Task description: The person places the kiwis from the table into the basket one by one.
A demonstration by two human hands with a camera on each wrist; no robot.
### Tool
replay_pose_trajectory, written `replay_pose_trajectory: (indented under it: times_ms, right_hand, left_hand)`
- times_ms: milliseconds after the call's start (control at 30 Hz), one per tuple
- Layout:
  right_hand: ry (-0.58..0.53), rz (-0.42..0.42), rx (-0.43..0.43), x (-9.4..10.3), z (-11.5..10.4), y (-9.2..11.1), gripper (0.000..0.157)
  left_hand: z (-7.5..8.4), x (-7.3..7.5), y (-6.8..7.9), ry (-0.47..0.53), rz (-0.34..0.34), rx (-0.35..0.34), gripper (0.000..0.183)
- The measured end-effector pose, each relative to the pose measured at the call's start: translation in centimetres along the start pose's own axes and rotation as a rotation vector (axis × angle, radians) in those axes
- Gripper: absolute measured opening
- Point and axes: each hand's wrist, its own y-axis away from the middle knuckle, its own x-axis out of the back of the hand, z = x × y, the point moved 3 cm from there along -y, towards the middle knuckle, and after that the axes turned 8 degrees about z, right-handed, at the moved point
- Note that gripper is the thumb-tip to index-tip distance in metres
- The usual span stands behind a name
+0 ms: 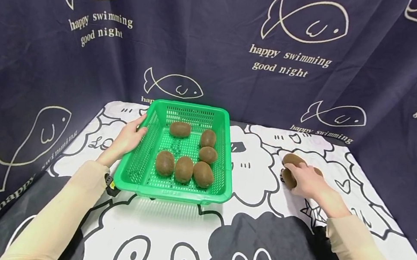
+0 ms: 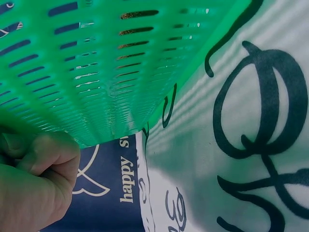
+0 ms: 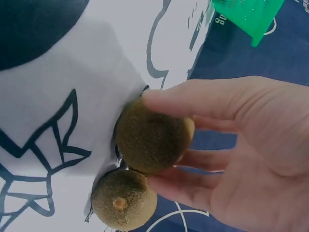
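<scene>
My left hand (image 1: 129, 137) grips the left rim of a green plastic basket (image 1: 171, 193), its fingers curled at the basket in the left wrist view. Several brown kiwis lie inside, including one kiwi (image 1: 180, 129) near the back. On the right of the table, my right hand (image 1: 306, 182) holds a kiwi (image 3: 152, 137) between thumb and fingers, close over the cloth. Beside it lies another kiwi (image 3: 124, 200), with its stem end showing in the right wrist view. A further kiwi (image 1: 293, 159) is at the fingertips in the head view.
A white cloth (image 1: 154, 223) with black drawings covers the table. Behind it hangs a dark blue curtain (image 1: 217, 57) with fish and lettering. Patterned cloth lies between the basket and the kiwis on the right.
</scene>
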Motion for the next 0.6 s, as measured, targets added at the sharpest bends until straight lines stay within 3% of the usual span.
replay_pose_trajectory:
  times_ms: [400, 600]
  right_hand:
    - [-0.001, -0.050, 0.028, 0.20, 0.09, 0.22, 0.074]
    - [0.024, -0.065, -0.008, 0.29, 0.24, -0.04, 0.075]
  left_hand:
    - [-0.06, -0.01, -0.01, -0.002, 0.001, -0.010, 0.057]
    - [-0.06, 0.00, 0.03, 0.001, 0.003, -0.009, 0.058]
